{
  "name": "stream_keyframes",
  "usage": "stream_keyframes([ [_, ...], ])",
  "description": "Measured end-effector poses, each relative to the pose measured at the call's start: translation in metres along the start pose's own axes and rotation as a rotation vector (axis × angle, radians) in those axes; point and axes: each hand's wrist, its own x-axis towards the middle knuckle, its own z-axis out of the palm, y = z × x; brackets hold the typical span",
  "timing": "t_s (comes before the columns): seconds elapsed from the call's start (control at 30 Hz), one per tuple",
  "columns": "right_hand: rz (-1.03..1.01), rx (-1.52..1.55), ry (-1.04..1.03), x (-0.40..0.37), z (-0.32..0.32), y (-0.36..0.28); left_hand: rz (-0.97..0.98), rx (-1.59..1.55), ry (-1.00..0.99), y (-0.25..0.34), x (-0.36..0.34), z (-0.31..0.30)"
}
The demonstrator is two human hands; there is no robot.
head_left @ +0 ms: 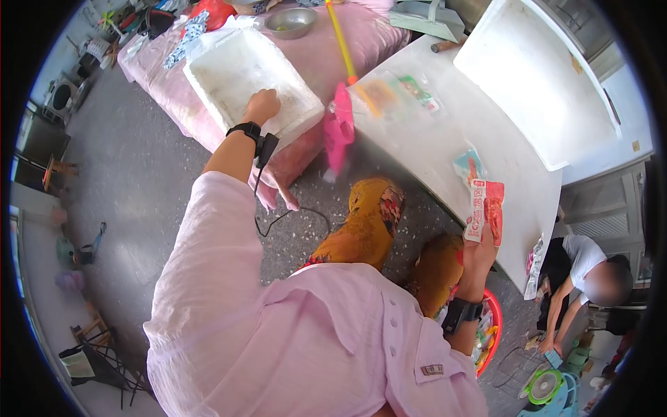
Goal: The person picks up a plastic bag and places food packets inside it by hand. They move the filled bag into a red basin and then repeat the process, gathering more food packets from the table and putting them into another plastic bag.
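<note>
My left hand [262,106] is closed at the near edge of a white foam box [229,76]; what it holds, if anything, is hidden. In my right hand [481,254] is a red and white food packet [484,210], upright over the white freezer top [511,139]. Just beyond it lies a small blue and clear packet [469,167]. Farther off on the same top are an orange packet [377,94] and a green and white one [419,93]. Another printed packet [534,267] sits at the near right corner.
A pink-covered table [163,94] holds a metal bowl [290,23]. A pink item [339,128] hangs from a yellow stick [339,38]. The red basket [495,326] stands below my right arm. At right, a person [583,267] bends near a green fan [544,385].
</note>
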Motion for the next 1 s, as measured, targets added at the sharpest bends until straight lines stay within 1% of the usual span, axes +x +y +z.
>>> stream_keyframes([
  [0.1,-0.015,-0.028,0.025,0.000,0.000,-0.001,-0.015,-0.070,0.068,-0.011,0.012,0.009],
  [0.13,-0.029,-0.032,0.035,0.001,-0.003,0.000,0.009,-0.101,0.104,-0.017,0.018,0.006],
  [0.17,-0.041,-0.037,0.046,0.002,-0.006,0.001,0.033,-0.133,0.139,-0.023,0.022,-0.005],
  [0.2,-0.049,-0.038,0.041,0.002,-0.007,0.000,0.011,-0.202,0.228,-0.030,0.026,-0.016],
  [0.23,-0.058,-0.037,0.034,0.002,-0.007,-0.001,-0.020,-0.290,0.253,-0.036,0.025,-0.034],
  [0.27,-0.066,-0.034,0.026,0.003,-0.008,-0.001,-0.036,-0.390,0.333,-0.042,0.022,-0.049],
  [0.3,-0.073,-0.040,0.023,0.004,-0.010,-0.001,-0.059,-0.576,0.322,-0.042,0.010,-0.073],
  [0.33,-0.060,-0.041,0.007,0.003,-0.010,-0.002,0.014,-0.544,0.385,-0.042,-0.002,-0.095],
  [0.4,-0.042,-0.040,-0.027,0.000,-0.006,-0.006,-0.003,-0.797,0.315,-0.044,-0.010,-0.118],
  [0.47,-0.169,-0.274,-0.122,0.001,-0.005,0.001,0.122,-0.802,0.343,-0.018,-0.036,-0.137],
  [0.5,-0.142,-0.222,-0.124,-0.002,-0.002,0.001,0.194,-0.808,0.343,0.001,-0.052,-0.138],
  [0.53,-0.115,-0.170,-0.124,-0.004,0.001,0.002,0.302,-0.750,0.328,0.020,-0.064,-0.132],
  [0.57,-0.014,0.060,-0.086,-0.004,0.008,0.001,0.421,-0.698,0.309,0.042,-0.077,-0.124],
  [0.6,0.025,0.021,-0.107,-0.001,0.002,0.002,0.546,-0.650,0.291,0.066,-0.091,-0.115],
  [0.63,-0.044,0.041,-0.128,0.000,0.012,-0.003,0.575,-0.630,0.232,0.089,-0.107,-0.104],
  [0.67,-0.066,0.054,-0.114,0.004,0.015,-0.006,0.600,-0.606,0.179,0.109,-0.123,-0.093],
  [0.73,-0.093,0.093,-0.108,0.021,0.012,-0.013,0.611,-0.730,0.083,0.143,-0.146,-0.061],
  [0.77,-0.094,0.117,-0.111,0.034,0.006,-0.016,0.649,-0.767,0.072,0.160,-0.154,-0.049],
  [0.8,-0.061,0.191,-0.094,0.050,-0.002,-0.015,0.684,-0.803,0.064,0.177,-0.162,-0.038],
  [0.87,0.007,0.347,-0.069,0.078,-0.023,-0.008,0.657,-0.847,0.053,0.210,-0.182,-0.017],
  [0.97,0.088,0.321,0.041,0.079,-0.030,-0.006,0.632,-0.978,-0.085,0.244,-0.205,0.011],
  [1.0,0.134,0.267,0.092,0.075,-0.031,-0.006,0.643,-0.957,-0.088,0.253,-0.210,0.015],
])
